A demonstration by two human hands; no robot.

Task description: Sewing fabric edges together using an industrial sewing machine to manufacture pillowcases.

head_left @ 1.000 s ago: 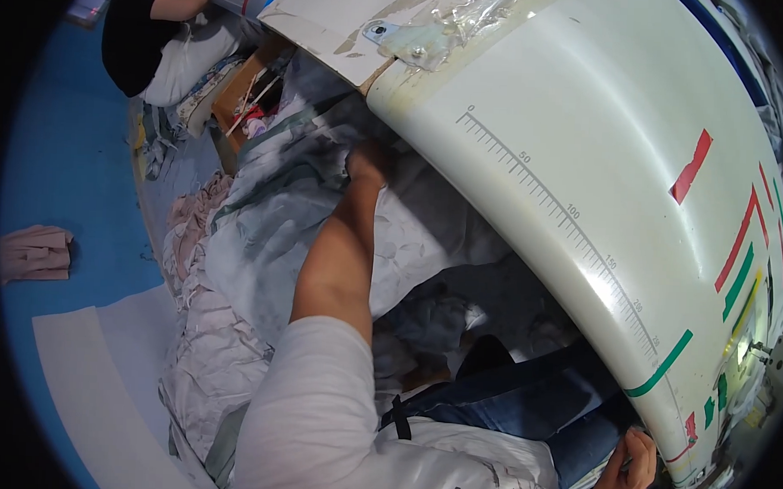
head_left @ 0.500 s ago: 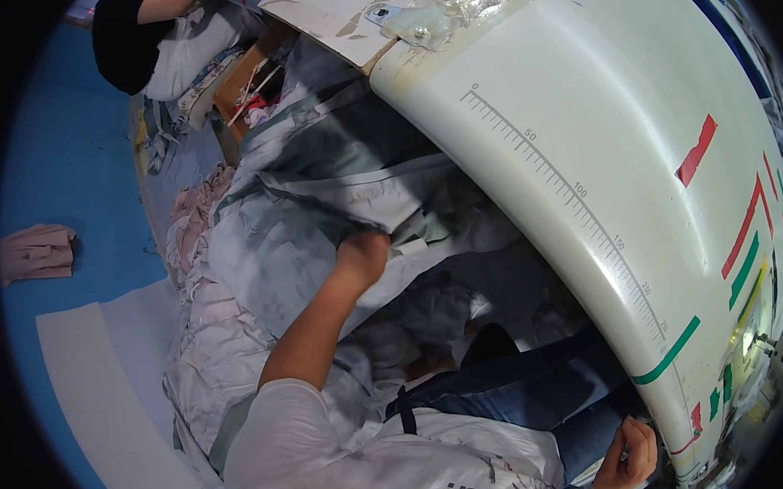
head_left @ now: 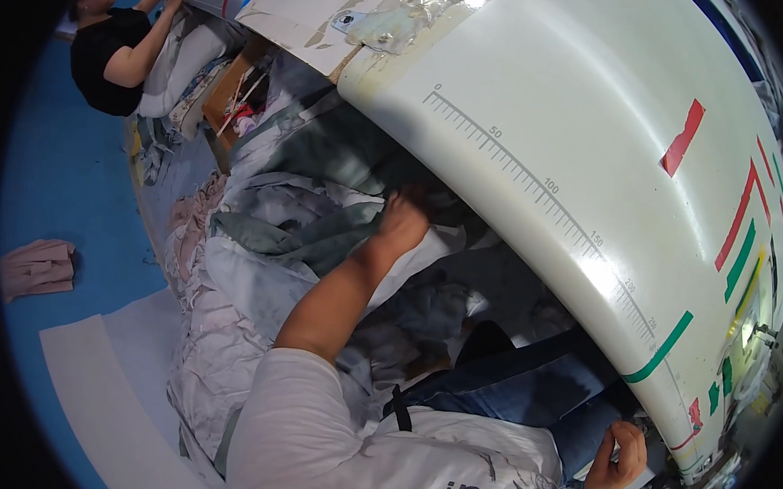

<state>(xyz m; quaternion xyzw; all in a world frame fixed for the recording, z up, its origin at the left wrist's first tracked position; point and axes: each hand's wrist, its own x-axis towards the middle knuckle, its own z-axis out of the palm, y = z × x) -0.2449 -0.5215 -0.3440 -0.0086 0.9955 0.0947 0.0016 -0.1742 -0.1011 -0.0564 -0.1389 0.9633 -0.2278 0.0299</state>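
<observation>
My left hand (head_left: 406,221) reaches into a heap of loose cloth below the curved edge of the white machine bed. Its fingers look curled, but shadow and blur hide the tips and whatever they may hold. Grey-green cloth (head_left: 323,242) runs up to this hand, and pale white cloth (head_left: 253,261) spreads below and to its left. Over at the lower right, near my jeans and the bed's lower edge, my right hand (head_left: 623,457) is raised with fingers curled in. Whether something small is pinched in it cannot be seen.
The white machine bed (head_left: 534,103) bears a printed ruler and red and green tape strips. Another person (head_left: 109,58) sits at the far left beside a wooden box (head_left: 229,92). A pinkish cloth (head_left: 39,269) lies on the blue floor, near a curved white panel (head_left: 81,363).
My left hand has moved farther away and to the right, toward the bed's edge. The cloth around it has shifted and folded differently. My right hand stays curled near the same place.
</observation>
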